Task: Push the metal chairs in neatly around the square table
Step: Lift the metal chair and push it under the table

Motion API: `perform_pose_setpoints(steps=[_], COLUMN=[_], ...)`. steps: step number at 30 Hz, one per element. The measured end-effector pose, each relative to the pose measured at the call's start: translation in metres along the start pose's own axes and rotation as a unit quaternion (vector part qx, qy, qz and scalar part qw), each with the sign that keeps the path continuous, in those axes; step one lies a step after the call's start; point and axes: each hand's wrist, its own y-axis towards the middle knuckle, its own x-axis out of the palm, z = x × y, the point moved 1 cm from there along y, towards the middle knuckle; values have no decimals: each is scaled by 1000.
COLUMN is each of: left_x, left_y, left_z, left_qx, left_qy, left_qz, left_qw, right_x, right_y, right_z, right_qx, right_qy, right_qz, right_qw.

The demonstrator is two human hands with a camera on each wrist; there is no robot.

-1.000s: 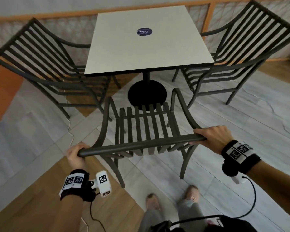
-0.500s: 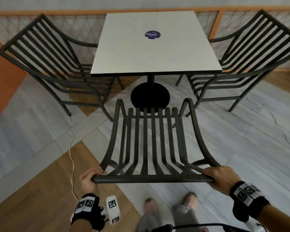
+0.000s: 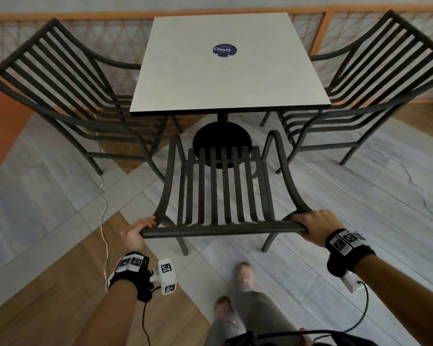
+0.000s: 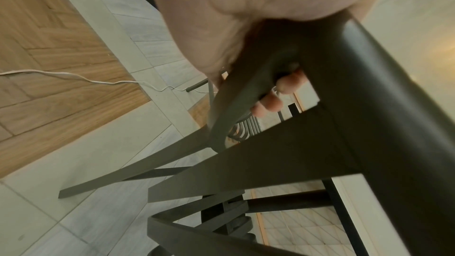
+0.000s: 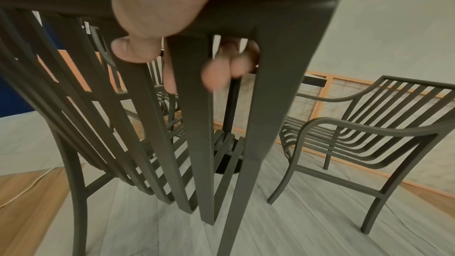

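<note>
A dark slatted metal chair (image 3: 223, 193) stands in front of me, facing the square white table (image 3: 225, 78), its seat front near the table's black round base (image 3: 221, 142). My left hand (image 3: 138, 231) grips the left end of its top rail (image 3: 223, 231), and my right hand (image 3: 315, 227) grips the right end. In the left wrist view my fingers (image 4: 273, 102) curl round the rail (image 4: 384, 104). The right wrist view shows my thumb (image 5: 138, 50) and fingers wrapped round the rail (image 5: 270, 1).
Two more metal chairs flank the table, one at the left (image 3: 68, 101) and one at the right (image 3: 370, 96), seats partly under the tabletop. A white cable (image 3: 103, 196) runs over the floor at the left. A wooden-framed railing (image 3: 320, 33) stands behind. My feet (image 3: 243, 273) are behind the chair.
The chair's top rail has dropped lower and nearer in the head view, then risen slightly. The chair now sits square to the table. Both hands have kept their grip.
</note>
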Motion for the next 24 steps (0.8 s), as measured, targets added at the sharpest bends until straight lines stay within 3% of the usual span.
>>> perform_pose_setpoints(steps=[4,8,11,19,24], left_x=[30,50,64,97,103], left_y=[27,66,91,158,181], left_z=[20,25,30,31,29], left_qx=[18,-26,-12,-78,-133], left_qy=[61,143,143,145,116], left_qz=[3,10,23,76,70], left_qw=[998,989,989,983,982], right_x=[-13,-23,-34,-57,-72], right_y=[37,75,105,159,167], right_z=[15,32,43,63,66], right_qx=[9,15,20,36,40], right_qy=[-16,-16,-10,15,45], right_qz=[-1,2,13,27,14], right_qw=[1000,1000,1000,999,998])
